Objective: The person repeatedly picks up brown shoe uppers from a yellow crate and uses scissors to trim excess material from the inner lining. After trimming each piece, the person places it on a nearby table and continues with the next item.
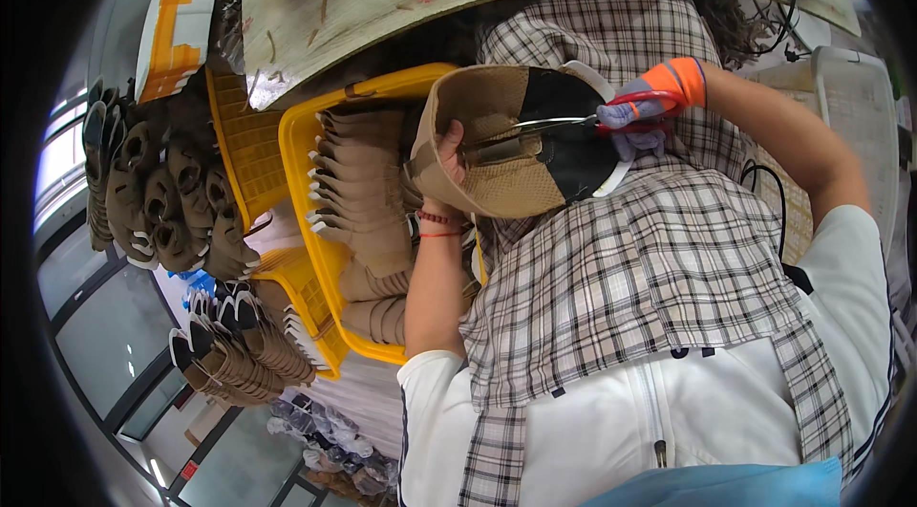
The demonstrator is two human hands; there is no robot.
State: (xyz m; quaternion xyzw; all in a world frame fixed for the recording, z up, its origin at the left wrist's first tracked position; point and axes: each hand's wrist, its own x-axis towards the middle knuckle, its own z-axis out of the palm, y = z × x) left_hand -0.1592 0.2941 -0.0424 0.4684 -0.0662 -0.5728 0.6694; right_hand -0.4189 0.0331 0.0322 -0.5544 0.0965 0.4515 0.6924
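Observation:
A brown boot upper (506,187) with a textured tan inside, a black lining at one end and a white rim is held across my lap. My left hand (447,163) grips its left end, thumb inside the opening and the other fingers hidden behind the material. In my right hand (650,110), which wears a grey and orange glove, is a pair of red-handled scissors (554,123). The slim metal blades reach into the upper, over the black lining toward the tan part. Whether they touch the material, I cannot tell.
A yellow basket (298,211) at my left holds stacked brown uppers (368,182). More uppers (167,187) hang or pile farther left, beside other yellow crates (244,149). A worktable (363,15) with scraps runs along the far side. A translucent bin (860,115) stands at the right.

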